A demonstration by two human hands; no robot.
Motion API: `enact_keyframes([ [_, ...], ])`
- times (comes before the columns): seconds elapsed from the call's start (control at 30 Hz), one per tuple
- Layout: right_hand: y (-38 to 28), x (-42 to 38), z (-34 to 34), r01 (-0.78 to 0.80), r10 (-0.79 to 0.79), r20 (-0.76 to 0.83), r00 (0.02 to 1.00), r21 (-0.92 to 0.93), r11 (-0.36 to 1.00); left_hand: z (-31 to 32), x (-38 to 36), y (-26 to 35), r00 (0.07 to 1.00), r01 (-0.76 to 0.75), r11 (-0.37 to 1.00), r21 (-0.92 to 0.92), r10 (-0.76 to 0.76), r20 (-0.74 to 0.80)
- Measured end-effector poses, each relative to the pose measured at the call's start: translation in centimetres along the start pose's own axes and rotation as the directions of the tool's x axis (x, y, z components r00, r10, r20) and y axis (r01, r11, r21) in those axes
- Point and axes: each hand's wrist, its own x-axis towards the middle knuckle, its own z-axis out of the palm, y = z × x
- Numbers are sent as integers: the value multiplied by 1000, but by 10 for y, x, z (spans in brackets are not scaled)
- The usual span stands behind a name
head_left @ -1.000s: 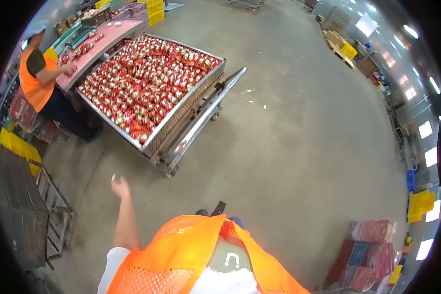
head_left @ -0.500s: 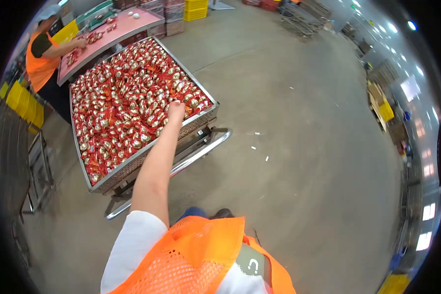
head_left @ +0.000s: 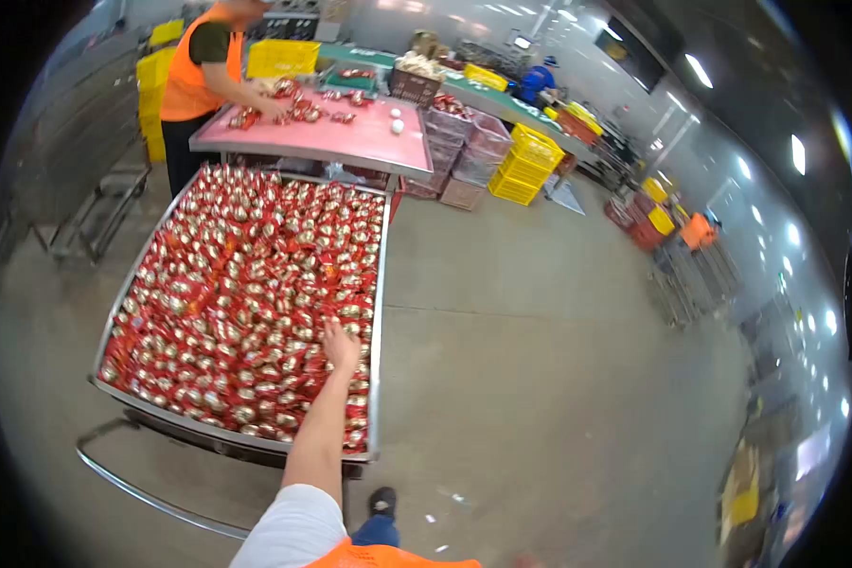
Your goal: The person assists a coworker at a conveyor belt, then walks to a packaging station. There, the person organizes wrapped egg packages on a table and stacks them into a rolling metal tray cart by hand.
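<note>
i have my left hand (head_left: 342,348) stretched out, palm side hidden, over the heap of shiny red-and-gold plastic-wrapped round packs (head_left: 241,284), close to the right side of the heap. the fingers (head_left: 331,329) point away from me toward the far end, but they are small and a little blurred against the wrappers, so i cannot tell how far open they are or whether they have hold of a pack. my right hand is out of view, and what it does i cannot say. the packs lie loose and jumbled inside a wide rectangular metal tray cart (head_left: 380,308), whose raised rim seems to be there to keep them from sliding onto the grey concrete floor (head_left: 502,379). my arm crosses the near right corner of that rim, probably because reaching from the corner brings the packs within easy range. the cart's far end sits just beside a pink-topped tabletop with a metal edge (head_left: 350,151), likely so that packs are at hand there too; a few similar ones lie on it, where a co-worker in an orange vest (head_left: 196,85) has both arms lowered to them. right of the tabletop, yellow plastic crates (head_left: 519,168) stand stacked, presumably to save floor room.
</note>
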Motion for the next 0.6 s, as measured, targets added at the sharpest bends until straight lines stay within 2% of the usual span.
enact_keyframes([
  [0.03, -7, 24, -19, -31, 33, 26, 999, -54, 998, 3, -6, 2, 998, 23, 995, 97, -18, -57],
  [0.1, -9, 100, -15, -68, 83, 122, 989, -124, 990, -1, -3, 24, 990, 133, 970, 202, -121, -71],
  [0.17, -21, 185, 4, -66, 110, 216, 970, -200, 977, 15, 13, 13, 981, 186, 967, 176, -172, -92],
  [0.3, -44, 321, 46, -37, 171, 339, 925, -368, 929, 17, 26, 0, 935, 339, 918, 203, -352, 32],
  [0.43, -49, 400, 59, -32, 260, 367, 893, -526, 850, 19, 30, 5, 950, 248, 868, 430, -305, 67],
  [0.57, -45, 430, 59, -86, 378, 328, 866, -647, 758, 9, 37, 1, 942, 214, 874, 437, -303, 144],
  [0.6, -49, 441, 59, -95, 410, 320, 854, -679, 728, 8, 37, -3, 959, 175, 886, 431, -253, 131],
])
